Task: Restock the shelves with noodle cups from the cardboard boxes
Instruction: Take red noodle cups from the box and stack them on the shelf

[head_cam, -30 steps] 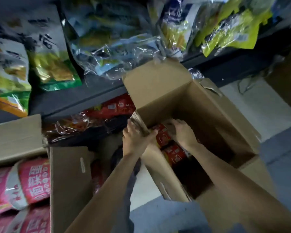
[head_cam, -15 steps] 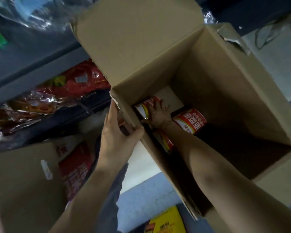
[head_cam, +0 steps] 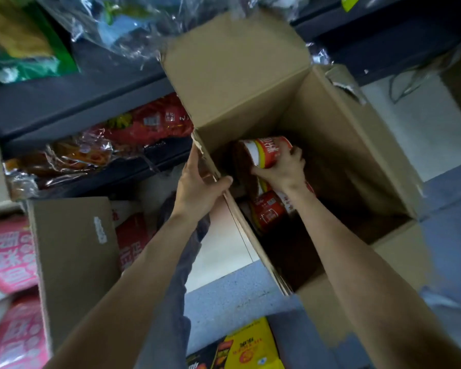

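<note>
Right hand gripping one red noodle cup inside cardboard box; second cup lying below; left hand clasping box edge.

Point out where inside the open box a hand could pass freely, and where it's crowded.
Free: the cardboard box's right half, between its right wall and the right hand. Crowded: the left side, where that hand grips a noodle cup above more cups, beside the left hand on the wall.

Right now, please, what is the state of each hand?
Left hand: grips the wall edge of the cardboard box.
Right hand: holds a red noodle cup inside the box.
</note>
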